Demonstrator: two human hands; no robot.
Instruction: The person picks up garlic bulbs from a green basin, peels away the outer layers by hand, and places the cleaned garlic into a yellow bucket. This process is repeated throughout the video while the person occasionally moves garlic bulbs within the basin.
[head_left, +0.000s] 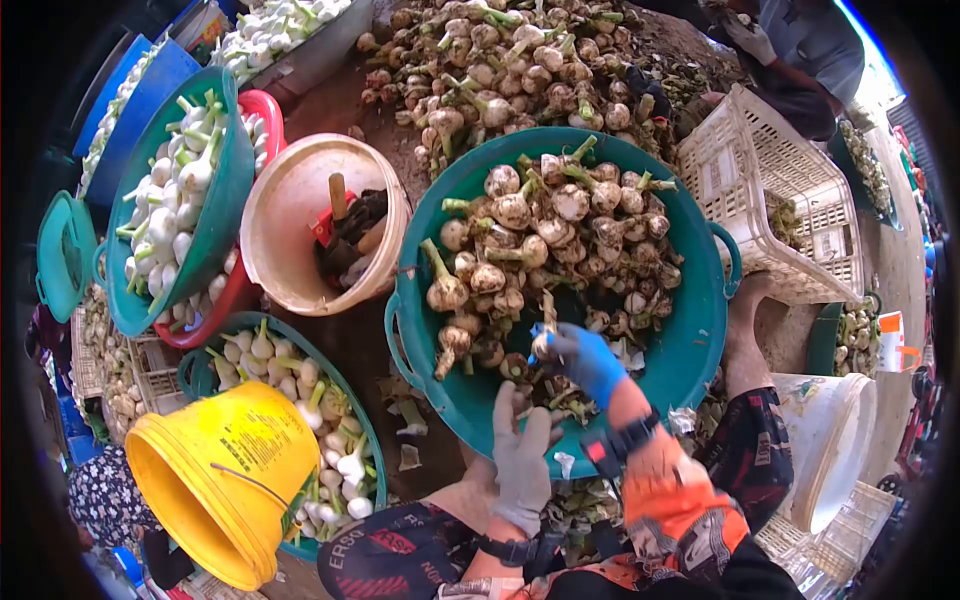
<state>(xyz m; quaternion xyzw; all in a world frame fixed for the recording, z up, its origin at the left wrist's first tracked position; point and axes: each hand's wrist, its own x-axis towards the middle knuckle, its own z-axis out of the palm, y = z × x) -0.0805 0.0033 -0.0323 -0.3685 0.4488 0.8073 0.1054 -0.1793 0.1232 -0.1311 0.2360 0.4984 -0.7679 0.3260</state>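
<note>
A large green basin [707,290] holds many soil-covered garlic bulbs [570,202] with cut stems. Over its near side, my right hand [585,362], in a blue glove, is closed around a small pale bulb [541,345] with a short stem. My left hand [522,450], in a grey glove, lies at the near rim, fingers pointing up at the bulbs and somewhat apart; no object shows in it. Bits of peeled skin [683,420] lie on the rim beside my right wrist.
A yellow bucket [225,470] lies tilted over a basin of cleaner bulbs [345,440]. Left stand a pale bucket [262,225] with tools and a green basin [232,150] of white bulbs. Behind is a bulb heap [520,60]; right, a crate [730,160] and a person [815,50].
</note>
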